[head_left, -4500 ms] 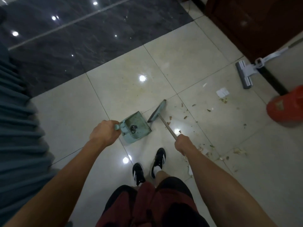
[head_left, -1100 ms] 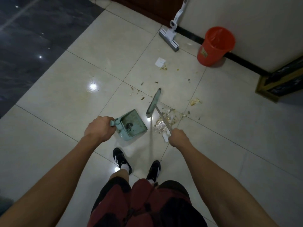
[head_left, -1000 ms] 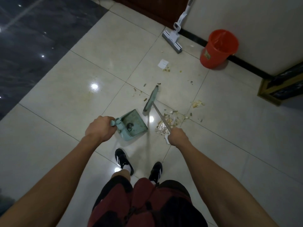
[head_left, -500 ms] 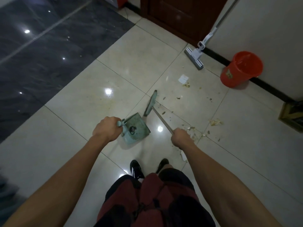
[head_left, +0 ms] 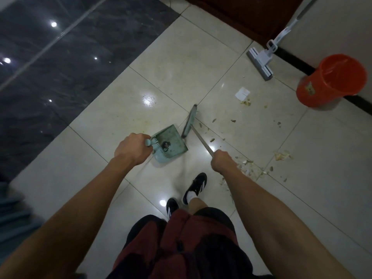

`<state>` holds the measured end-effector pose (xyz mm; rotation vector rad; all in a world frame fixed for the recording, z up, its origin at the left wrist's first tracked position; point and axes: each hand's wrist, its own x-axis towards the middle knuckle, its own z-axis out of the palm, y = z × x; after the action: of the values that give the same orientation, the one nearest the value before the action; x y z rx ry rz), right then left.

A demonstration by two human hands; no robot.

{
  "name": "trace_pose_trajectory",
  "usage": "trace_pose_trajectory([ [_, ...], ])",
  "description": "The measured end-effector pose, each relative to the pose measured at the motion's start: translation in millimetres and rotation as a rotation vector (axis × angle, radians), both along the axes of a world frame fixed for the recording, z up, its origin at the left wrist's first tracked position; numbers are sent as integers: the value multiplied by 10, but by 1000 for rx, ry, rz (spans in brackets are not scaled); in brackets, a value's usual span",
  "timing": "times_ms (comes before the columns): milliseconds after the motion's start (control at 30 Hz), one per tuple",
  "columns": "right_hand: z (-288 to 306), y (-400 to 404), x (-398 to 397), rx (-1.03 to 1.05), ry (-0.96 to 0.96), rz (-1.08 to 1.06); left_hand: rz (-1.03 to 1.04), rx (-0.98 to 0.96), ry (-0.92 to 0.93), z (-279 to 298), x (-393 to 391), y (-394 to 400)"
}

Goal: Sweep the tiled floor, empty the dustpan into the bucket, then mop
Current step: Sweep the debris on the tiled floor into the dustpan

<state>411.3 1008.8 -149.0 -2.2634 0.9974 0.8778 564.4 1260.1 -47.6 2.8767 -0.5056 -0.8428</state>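
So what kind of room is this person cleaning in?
Probably an indoor hallway or entrance area of a home: glossy tiled floor, a dark wooden door in the wall, and a mop and red bucket parked beside it.

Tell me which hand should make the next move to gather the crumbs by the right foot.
Right. The right hand grips the broom handle, and the crumbs lie just beside that hand. The left hand holds the dustpan on the far side of the broom head.

The mop (head_left: 261,59) handle runs off the top edge; the dustpan (head_left: 171,143) holds an indistinct dark lump.
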Motion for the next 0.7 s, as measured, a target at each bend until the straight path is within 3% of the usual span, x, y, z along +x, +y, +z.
trace_pose_trajectory([
  [333, -47, -519, -212, -30, 90, -135, -125, 41, 18, -70, 317, -700],
  [700, 141, -292, -1006, -75, 169, -391, -375, -38, 33, -81, 187, -1064],
])
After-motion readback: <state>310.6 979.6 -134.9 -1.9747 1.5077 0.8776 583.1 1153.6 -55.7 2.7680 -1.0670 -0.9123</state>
